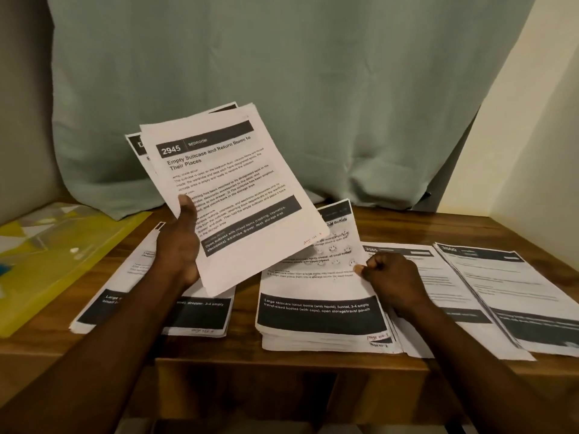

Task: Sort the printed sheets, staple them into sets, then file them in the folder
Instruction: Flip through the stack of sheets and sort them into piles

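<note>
A green curtain (pixel 282 73) hangs across the back. In front of it stands one wooden table (pixel 470 227).

One yellow folder (pixel 62 245) lies flat at the table's left end, beside the papers and apart from both hands.

Four piles of printed sheets lie in a row on the table. The left pile (pixel 131 311) sits partly under the left forearm. The middle pile (pixel 319 314) is the thickest, and its edges show many sheets. The third pile (pixel 448 292) lies just right of it, tucked partly beneath it. The fourth pile (pixel 507 292) overlaps the third's right side.

A fifth lot, a sheaf (pixel 232 189), is held above the table, tilted with its top leaning right. Its front page is headed "2945". At least one more sheet fans out behind at the left; the exact count cannot be told.

The left hand (pixel 178 245) is raised, forearm reaching in from the lower left. It grips the sheaf at its lower left edge, thumb pressed on the front page and fingers hidden behind.

The right hand (pixel 391 277) rests low, knuckles up and fingers curled. Its thumb pinches the right edge of the middle pile's top sheet (pixel 338 227), whose far end curls up off the pile.
</note>
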